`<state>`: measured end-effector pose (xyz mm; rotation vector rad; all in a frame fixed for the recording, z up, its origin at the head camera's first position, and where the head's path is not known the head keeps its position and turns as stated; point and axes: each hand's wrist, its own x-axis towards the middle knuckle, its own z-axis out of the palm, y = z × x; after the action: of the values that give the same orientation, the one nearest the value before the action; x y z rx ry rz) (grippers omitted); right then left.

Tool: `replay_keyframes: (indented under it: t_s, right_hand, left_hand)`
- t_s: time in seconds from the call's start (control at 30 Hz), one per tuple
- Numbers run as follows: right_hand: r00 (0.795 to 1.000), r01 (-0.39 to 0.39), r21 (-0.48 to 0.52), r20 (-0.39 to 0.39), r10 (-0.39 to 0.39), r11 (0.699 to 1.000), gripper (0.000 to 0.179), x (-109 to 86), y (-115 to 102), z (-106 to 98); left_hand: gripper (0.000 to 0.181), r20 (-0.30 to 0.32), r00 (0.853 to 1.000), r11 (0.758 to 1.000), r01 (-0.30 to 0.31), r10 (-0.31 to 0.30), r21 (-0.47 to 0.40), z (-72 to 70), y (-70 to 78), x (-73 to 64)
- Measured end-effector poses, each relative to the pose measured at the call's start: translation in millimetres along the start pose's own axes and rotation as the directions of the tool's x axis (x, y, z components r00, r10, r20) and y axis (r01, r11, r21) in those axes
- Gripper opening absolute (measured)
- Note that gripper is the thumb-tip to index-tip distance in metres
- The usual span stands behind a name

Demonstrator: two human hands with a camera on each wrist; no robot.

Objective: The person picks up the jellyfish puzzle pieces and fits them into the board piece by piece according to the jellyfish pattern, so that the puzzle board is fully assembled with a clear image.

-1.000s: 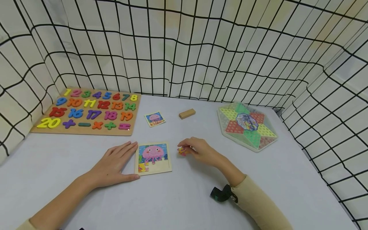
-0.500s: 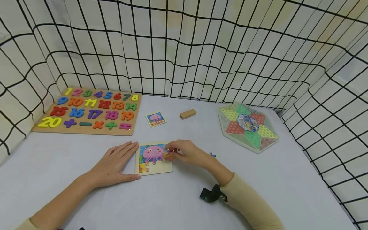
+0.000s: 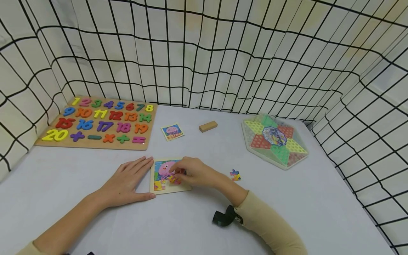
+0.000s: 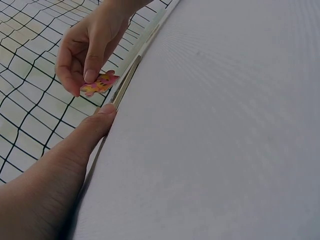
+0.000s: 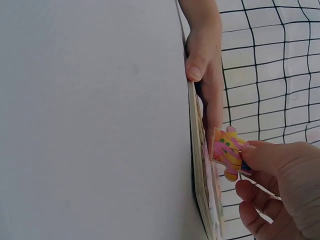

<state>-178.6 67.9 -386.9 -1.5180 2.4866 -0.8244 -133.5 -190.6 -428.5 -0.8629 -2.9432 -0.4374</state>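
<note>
A square wooden jigsaw tray (image 3: 178, 188) lies on the table, with a pink jellyfish picture (image 3: 164, 169) partly filled in. My left hand (image 3: 127, 184) is spread flat at its left side, fingers straight, thumb touching the lower left corner. Over the tray, my right hand (image 3: 194, 173) pinches a pink and yellow jigsaw piece (image 5: 229, 152) between thumb and fingers. In the left wrist view the piece is held just above the tray's edge. Another jigsaw piece (image 3: 235, 175) lies on the table right of the tray, near the right forearm.
A small jellyfish picture card (image 3: 172, 131) and a wooden block (image 3: 208, 126) lie behind the tray. At the back left is a number board (image 3: 95, 146); at the right, a hexagonal Chinese checkers box (image 3: 275, 140). Black netting (image 3: 204, 72) surrounds the table.
My right hand has carried the pinched jigsaw piece leftward from beside the tray to over its picture. The other piece, hidden before, now shows beside the forearm. My left hand stays in place.
</note>
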Motion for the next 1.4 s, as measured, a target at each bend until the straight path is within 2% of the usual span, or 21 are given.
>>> replay_keyframes:
  t_s: [0.37,0.53,0.87,1.4]
  right_hand:
    - [0.999,0.018,-0.016,0.038,-0.017,1.000,0.012,8.1,-2.2,10.4]
    - [0.999,0.007,-0.034,0.038,-0.005,0.999,0.010,10.8,0.9,14.8]
    - [0.999,-0.047,-0.107,0.019,0.049,0.993,0.011,14.5,0.4,20.9]
    - [0.999,-0.053,-0.173,-0.018,0.050,0.984,0.014,13.2,1.5,24.8]
  left_hand:
    - [0.102,-0.021,1.000,1.000,-0.016,0.016,-0.012,0.3,-0.9,-0.9]
    - [0.101,-0.051,0.998,0.999,-0.029,0.028,-0.015,0.9,-0.7,-1.3]
    - [0.103,-0.004,1.000,1.000,-0.008,0.008,-0.018,-1.0,-0.4,-0.1]
    - [0.104,-0.008,1.000,1.000,-0.009,0.009,-0.004,-0.1,-0.2,0.1]
